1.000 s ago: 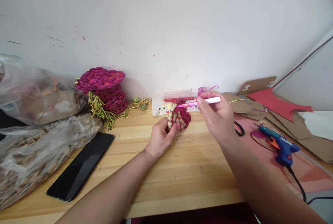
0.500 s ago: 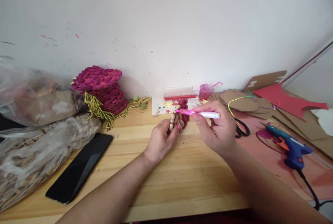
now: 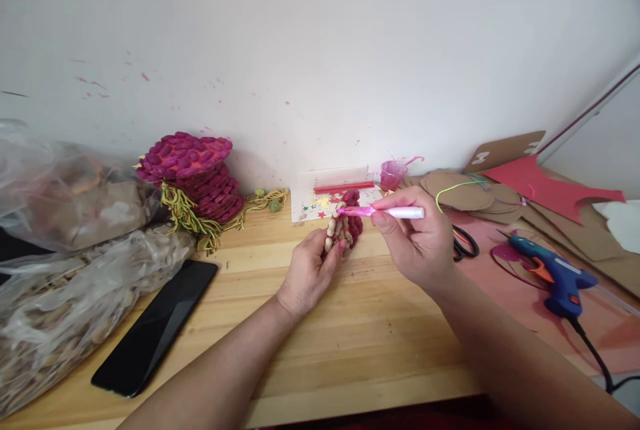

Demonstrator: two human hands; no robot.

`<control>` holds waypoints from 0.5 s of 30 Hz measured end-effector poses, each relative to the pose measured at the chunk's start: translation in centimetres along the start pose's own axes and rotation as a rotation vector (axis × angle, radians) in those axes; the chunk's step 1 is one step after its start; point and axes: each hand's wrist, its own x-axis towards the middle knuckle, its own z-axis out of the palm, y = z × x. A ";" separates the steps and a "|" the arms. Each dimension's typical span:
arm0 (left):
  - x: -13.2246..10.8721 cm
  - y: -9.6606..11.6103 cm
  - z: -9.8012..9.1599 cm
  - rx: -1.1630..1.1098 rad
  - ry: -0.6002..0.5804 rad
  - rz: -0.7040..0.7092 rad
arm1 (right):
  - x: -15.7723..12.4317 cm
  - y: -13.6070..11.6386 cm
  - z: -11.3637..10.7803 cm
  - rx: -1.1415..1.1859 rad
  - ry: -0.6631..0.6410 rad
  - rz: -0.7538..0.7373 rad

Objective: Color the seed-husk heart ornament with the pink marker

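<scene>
My left hand grips the near edge of a piece covered in peanut shells, holding it tilted up above the table. Some shells are bare tan, while those on the right side are dark magenta. Between thumb and fingers my right hand pinches a slim paintbrush with a white handle and a pink-stained front part. Its tip touches the upper shells of the piece. Behind the piece lies a white sheet with small coloured stars. My left fingers hide part of the piece's underside.
Left are a stack of magenta shell-covered pieces with yellow-green yarn, plastic bags and a black phone. At right are scissors, a blue glue gun, cardboard discs and red paper. A pink-stained cup stands by the wall.
The brush tip stays at the upper shells, with the brush now slightly more level. Both hands keep their holds, and the whole view has shifted a little.
</scene>
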 end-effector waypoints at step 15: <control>0.2 0.6 -0.6 0.061 0.034 0.098 | 0.0 -0.4 -0.3 -0.009 0.003 -0.030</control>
